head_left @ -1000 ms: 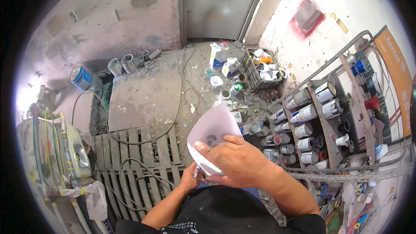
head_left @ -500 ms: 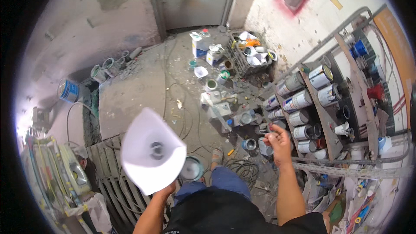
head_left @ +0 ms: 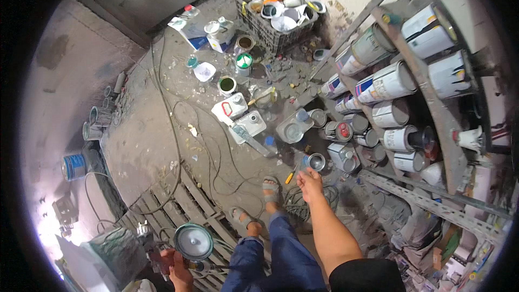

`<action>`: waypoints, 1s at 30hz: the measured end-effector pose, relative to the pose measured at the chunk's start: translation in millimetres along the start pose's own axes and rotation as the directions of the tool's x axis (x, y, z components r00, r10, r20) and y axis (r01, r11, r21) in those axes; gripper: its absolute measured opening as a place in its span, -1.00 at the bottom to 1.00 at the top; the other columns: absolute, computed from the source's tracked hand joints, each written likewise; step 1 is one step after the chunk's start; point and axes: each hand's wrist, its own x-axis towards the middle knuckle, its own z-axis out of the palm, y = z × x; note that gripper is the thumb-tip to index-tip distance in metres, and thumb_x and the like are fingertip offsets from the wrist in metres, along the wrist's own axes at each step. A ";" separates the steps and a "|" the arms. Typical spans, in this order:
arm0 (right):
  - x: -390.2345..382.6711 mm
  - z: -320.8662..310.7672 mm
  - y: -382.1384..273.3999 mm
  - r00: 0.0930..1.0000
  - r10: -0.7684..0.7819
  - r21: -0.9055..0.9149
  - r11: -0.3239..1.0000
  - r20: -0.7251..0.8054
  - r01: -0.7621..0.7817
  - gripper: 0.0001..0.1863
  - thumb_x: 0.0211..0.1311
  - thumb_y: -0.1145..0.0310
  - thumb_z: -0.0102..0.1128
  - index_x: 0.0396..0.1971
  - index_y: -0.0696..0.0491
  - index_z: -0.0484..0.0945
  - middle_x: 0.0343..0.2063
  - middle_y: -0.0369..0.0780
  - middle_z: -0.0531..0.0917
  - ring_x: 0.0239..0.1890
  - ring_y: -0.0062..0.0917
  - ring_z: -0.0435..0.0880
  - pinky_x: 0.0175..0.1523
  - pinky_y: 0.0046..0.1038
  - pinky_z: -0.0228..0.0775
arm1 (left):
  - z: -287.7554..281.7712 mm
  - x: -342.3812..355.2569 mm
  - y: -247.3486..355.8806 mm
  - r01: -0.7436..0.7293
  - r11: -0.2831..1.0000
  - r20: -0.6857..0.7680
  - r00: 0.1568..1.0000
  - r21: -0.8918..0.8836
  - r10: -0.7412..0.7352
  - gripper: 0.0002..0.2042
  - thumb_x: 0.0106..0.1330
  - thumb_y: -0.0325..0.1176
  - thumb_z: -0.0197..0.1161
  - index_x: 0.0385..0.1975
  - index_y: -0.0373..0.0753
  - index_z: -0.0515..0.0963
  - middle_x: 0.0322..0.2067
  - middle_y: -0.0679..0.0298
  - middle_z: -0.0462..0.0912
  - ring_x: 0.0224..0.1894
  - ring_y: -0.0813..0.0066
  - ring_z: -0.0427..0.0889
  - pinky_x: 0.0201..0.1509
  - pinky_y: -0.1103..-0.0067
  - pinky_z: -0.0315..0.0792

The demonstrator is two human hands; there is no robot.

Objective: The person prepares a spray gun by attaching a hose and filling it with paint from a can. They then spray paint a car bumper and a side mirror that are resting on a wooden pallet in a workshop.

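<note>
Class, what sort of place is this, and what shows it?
Probably a workshop's paint area: shelved cans, one with dark drips; a dark crate heaped with containers; open cans on the grimy floor.

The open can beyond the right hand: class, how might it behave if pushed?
The open can would probably feel stiff, given its shiny metal look. Its round wall suggests it could roll if tipped over. Being lidless, it might spill any contents.

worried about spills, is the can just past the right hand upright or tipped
Upright: the can just past the right hand shows its round top facing up.
</note>
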 end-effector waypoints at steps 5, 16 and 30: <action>72.6 59.9 26.6 0.989 -0.053 0.272 0.958 -0.140 0.089 -0.49 0.13 0.55 0.24 0.06 0.04 0.25 -0.31 -0.24 0.57 -0.34 -0.54 0.60 -0.29 -0.54 0.49 | 46.3 20.9 2.8 0.060 0.943 -0.159 0.980 -0.327 -0.118 -0.87 0.35 -0.39 0.00 -0.19 -0.25 0.33 -0.26 0.33 0.36 -0.19 0.52 0.39 -0.03 0.57 0.28; 130.3 117.7 28.1 0.983 0.045 0.588 0.806 -0.179 0.070 -0.61 0.15 0.53 0.23 -0.10 -0.07 0.29 -0.29 -0.30 0.54 -0.29 -0.53 0.56 -0.21 -0.48 0.49 | 23.8 23.8 -37.0 0.152 0.978 -0.064 0.987 0.141 -0.144 -0.88 0.34 -0.45 0.02 -0.21 -0.33 0.35 -0.12 0.27 0.30 -0.08 0.45 0.31 0.07 0.50 0.22; 134.9 100.2 15.8 0.912 -0.219 0.161 0.944 -0.346 0.288 -0.27 0.20 0.61 0.04 0.31 -0.01 -0.09 -0.11 -0.14 0.43 -0.24 -0.35 0.60 -0.10 -0.35 0.53 | 25.7 31.0 -26.0 0.151 0.987 -0.018 0.989 0.049 -0.150 -0.81 0.34 -0.37 0.05 -0.14 -0.29 0.30 -0.24 0.30 0.31 -0.17 0.49 0.33 -0.01 0.56 0.22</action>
